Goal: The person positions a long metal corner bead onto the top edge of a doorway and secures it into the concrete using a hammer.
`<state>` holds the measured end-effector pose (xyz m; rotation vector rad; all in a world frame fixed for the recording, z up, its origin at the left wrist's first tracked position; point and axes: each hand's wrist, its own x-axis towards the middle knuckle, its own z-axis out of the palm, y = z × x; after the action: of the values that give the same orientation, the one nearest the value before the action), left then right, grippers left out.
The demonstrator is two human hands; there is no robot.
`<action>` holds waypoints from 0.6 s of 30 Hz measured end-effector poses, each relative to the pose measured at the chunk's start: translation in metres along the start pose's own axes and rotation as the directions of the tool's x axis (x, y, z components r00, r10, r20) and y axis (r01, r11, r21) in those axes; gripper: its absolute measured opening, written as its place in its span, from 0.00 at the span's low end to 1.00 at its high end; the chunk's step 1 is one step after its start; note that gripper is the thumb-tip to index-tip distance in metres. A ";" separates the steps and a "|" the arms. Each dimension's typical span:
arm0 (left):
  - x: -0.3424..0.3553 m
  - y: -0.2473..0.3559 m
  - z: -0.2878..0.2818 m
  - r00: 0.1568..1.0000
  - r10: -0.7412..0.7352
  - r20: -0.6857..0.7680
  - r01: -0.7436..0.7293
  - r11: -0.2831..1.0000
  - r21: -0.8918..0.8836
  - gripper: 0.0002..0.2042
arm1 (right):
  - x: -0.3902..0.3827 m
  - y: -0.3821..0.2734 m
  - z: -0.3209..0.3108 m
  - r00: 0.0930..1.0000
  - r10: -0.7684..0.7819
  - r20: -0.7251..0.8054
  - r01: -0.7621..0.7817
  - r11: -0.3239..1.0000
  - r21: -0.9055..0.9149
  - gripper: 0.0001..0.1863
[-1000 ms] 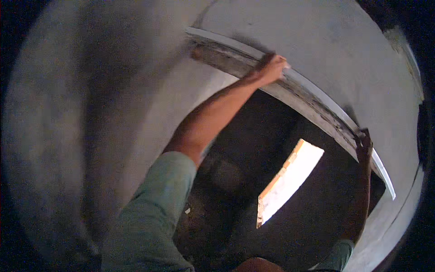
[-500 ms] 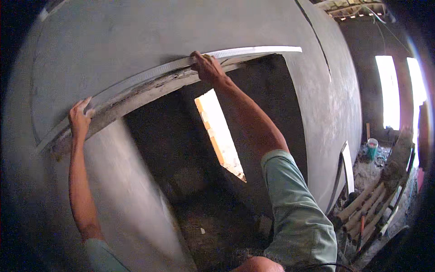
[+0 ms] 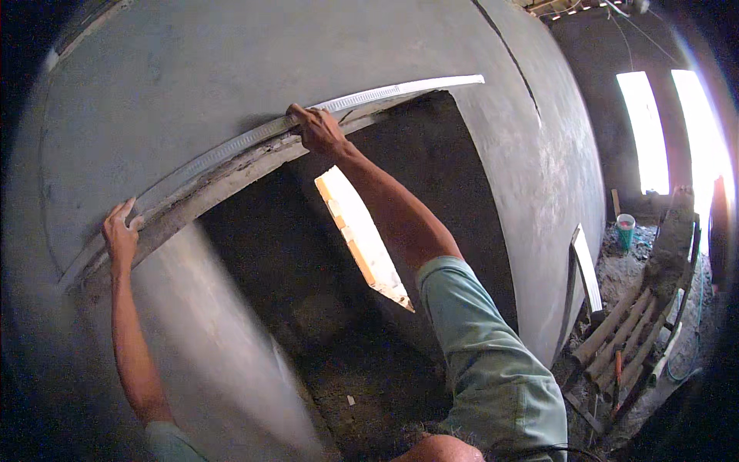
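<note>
Both my arms are raised to a long, pale metal strip (image 3: pixel 362 98) lying along the top edge of a doorway in a grey plastered wall (image 3: pixel 185 77). My left hand (image 3: pixel 122 231) grips it toward its left end, thumb and fingertips on the strip. My right hand (image 3: pixel 319 131) is closed over the strip above the middle of the opening, fingers bent round it. Directly beneath runs the rough, cracked underside of the lintel (image 3: pixel 223 181). The strip's right end reaches just past the opening's upper right corner.
A bright opening (image 3: pixel 360 235) shows in the dark room beyond. To the right are two tall bright openings (image 3: pixel 645 131), a white board (image 3: pixel 586 269) leaning on the wall, a green bucket (image 3: pixel 625 235), round poles (image 3: pixel 616 335) and an orange-handled tool (image 3: pixel 618 373) on rubble. Wires hang high.
The view has swung round to the right since a second ago, bringing the poles and far openings in. Over the last half second it shifted slightly; both hands stay on the strip.
</note>
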<state>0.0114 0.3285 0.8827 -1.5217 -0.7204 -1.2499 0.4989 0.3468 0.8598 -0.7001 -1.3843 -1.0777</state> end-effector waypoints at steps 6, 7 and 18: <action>-0.002 -0.013 0.003 0.999 0.034 0.004 -0.034 0.999 0.012 0.23 | 0.000 -0.012 -0.005 0.982 0.159 0.105 -0.171 0.978 0.118 0.21; -0.003 -0.014 0.004 1.000 0.031 -0.002 -0.031 0.999 0.011 0.23 | -0.002 -0.016 -0.007 0.991 0.109 0.071 -0.115 0.991 0.074 0.21; -0.002 -0.002 -0.001 0.999 -0.005 0.033 0.004 1.000 0.021 0.24 | -0.003 -0.016 -0.007 0.998 0.057 0.002 -0.057 0.998 0.041 0.21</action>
<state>0.0083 0.3280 0.8820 -1.5278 -0.7561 -1.2196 0.4873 0.3350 0.8529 -0.7058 -1.3755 -1.0018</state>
